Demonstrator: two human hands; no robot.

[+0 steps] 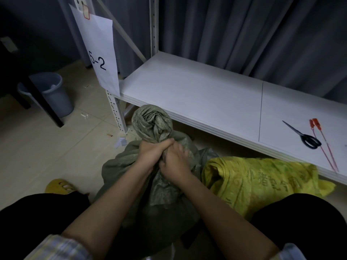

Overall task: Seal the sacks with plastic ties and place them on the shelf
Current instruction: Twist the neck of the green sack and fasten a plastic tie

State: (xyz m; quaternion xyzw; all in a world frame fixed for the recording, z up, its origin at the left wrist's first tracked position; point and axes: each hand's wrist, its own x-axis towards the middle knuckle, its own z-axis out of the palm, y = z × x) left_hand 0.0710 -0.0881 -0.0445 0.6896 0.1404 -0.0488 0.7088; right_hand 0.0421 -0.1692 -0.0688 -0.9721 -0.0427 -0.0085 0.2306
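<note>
1. Step in hand looks like gathering the neck: both hands are wrapped tight round the twisted mouth of the green woven sack (150,184), which sits on the floor between the person's knees, just in front of the shelf (197,94). The left hand (152,152) grips higher up, right under the bunched top, and the right hand (175,162) clamps just below and against it. No tie on the neck as far as I can see.

2. Next move, my guess: one hand has to hold the twist shut while the other reaches far right for a tie. The red plastic ties (322,145) lie on the right end of the shelf, touching or just beside the black scissors (305,136), well apart from the sack. Let go too much and the neck probably unwinds.

3. A yellow woven sack (262,177) lies slumped on the floor right of the green one, partly under the shelf edge. Can't tell if it's sealed.

4. Surface: white shelf board, low, with a seam line across it; pale tiled floor with little scraps near the shelf post.

5. Room: grey curtain (244,34) behind the shelf, a paper sign (99,53) reading "5-2" hanging on the post, a grey bin (50,91) far left, a yellow slipper (60,186) near left. Pretty dim in there.
</note>
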